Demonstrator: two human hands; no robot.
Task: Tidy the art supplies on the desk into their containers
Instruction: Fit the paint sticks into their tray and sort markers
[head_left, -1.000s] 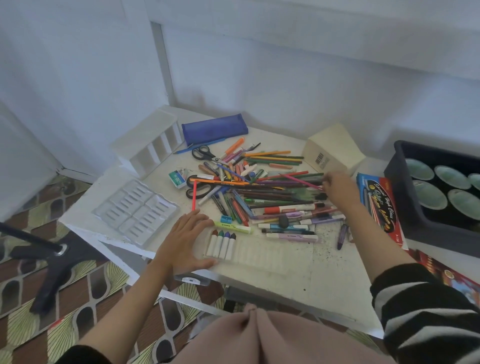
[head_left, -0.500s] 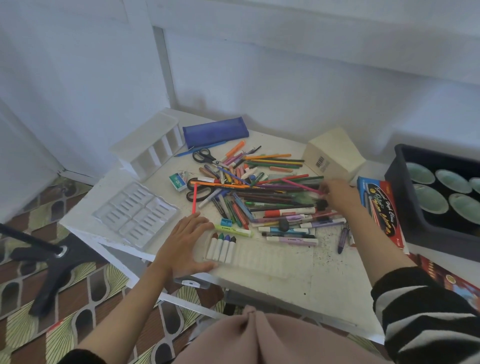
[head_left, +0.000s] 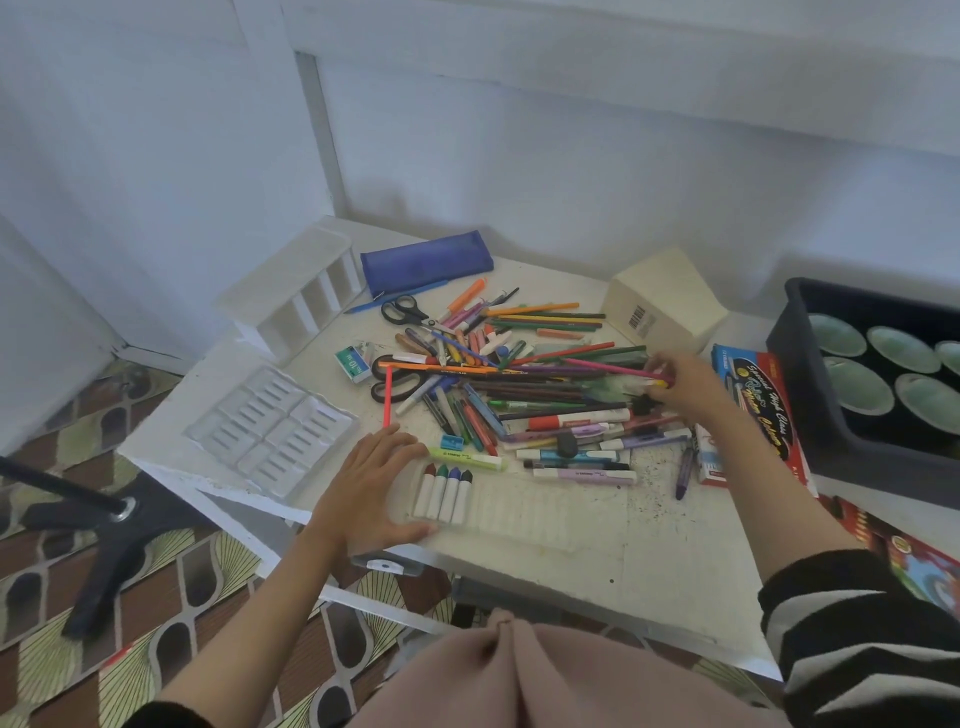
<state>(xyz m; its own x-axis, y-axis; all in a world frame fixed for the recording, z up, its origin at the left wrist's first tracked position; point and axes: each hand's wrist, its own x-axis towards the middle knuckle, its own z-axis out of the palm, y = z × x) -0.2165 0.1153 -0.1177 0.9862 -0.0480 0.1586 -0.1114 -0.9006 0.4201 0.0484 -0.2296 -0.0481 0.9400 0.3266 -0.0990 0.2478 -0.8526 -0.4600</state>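
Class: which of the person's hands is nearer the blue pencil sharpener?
Left. The left hand lies just beside the blue pencil sharpener; the right hand is across the pile.

Pencil case (head_left: 427, 262) behind the pen pile (head_left: 519, 384); crayon tray (head_left: 519, 512) before it.

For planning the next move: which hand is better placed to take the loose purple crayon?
Right, probably. The purple crayon lies nearer the right hand; the left hand rests on the crayon tray.

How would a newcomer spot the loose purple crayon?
Find the white desk, then the pen heap at its middle. Off the heap's right near corner lies the purple crayon: alone on speckled desk, lying front-to-back while neighbouring markers lie crosswise.
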